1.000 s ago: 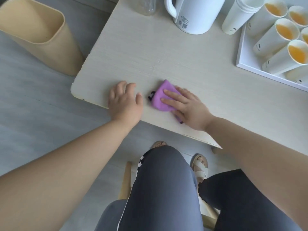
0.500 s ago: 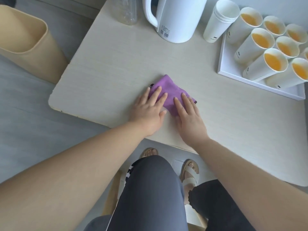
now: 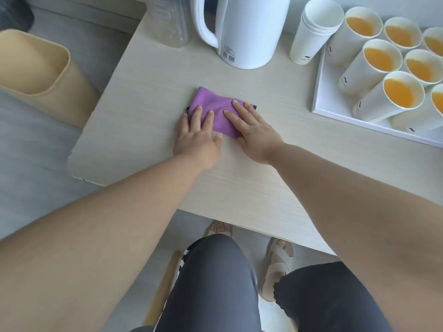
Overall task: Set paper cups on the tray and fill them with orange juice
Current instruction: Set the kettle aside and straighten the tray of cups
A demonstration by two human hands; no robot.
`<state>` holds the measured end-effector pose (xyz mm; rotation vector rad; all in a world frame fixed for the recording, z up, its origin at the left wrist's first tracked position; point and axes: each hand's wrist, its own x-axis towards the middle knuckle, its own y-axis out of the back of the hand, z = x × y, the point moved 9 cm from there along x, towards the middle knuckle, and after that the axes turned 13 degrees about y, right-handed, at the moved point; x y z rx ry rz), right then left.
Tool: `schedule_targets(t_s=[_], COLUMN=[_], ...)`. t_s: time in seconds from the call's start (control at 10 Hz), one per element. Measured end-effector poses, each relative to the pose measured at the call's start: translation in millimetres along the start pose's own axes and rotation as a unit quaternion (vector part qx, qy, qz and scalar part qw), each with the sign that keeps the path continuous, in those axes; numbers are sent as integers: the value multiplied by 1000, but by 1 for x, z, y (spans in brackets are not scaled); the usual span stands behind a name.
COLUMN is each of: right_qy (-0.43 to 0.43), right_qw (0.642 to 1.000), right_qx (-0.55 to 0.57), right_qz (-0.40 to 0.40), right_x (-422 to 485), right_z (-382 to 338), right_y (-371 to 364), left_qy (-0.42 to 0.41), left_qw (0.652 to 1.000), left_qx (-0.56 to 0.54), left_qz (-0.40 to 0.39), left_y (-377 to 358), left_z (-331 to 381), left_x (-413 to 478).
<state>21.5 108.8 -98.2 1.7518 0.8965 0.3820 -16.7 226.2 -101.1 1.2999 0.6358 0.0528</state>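
Pale wood-grain table (image 3: 143,116), with a beige bin (image 3: 36,65) on the floor off its left edge. Both hands lie flat on a folded purple cloth (image 3: 215,101) near the middle of the table. The left hand (image 3: 196,137) has straight fingers on the cloth's left half, and the right hand (image 3: 254,135) is spread over its right half. Neither grasps it; they only press it down.

The paper cups (image 3: 381,58) stand packed together on the white tray (image 3: 320,92) at the table's right edge, each showing orange juice well up inside. A stack of spare cups (image 3: 314,32) stands just beside the tray's far left corner, and the white jug (image 3: 247,32) and a clear bottle (image 3: 172,22) stand along the far edge.

From where I stand the filling looks done, and this is mopping up. The danger is a wide sweep. Pushed right, the cloth or the right forearm could nudge the tray, and those tall, narrow, full cups would slop or topple against each other. Pushed towards the far edge, it could knock the jug or the light empty stack. Nothing grips the cloth, so it may also skid from under the palms.
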Motion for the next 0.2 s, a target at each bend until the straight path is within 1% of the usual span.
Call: schedule_targets(t_s=[0.1,0.2], right_qy=[2,-55], right_qw=[997,975], right_qx=[75,215], right_qz=[-17,-4], right_x=[3,-4], right_z=[-1,3], right_y=[4,24], left_qy=[1,18], left_qw=[1000,999], left_qx=[-21,-19], left_qz=[-3,-46], left_y=[10,23], left_z=[3,6], left_x=[3,14])
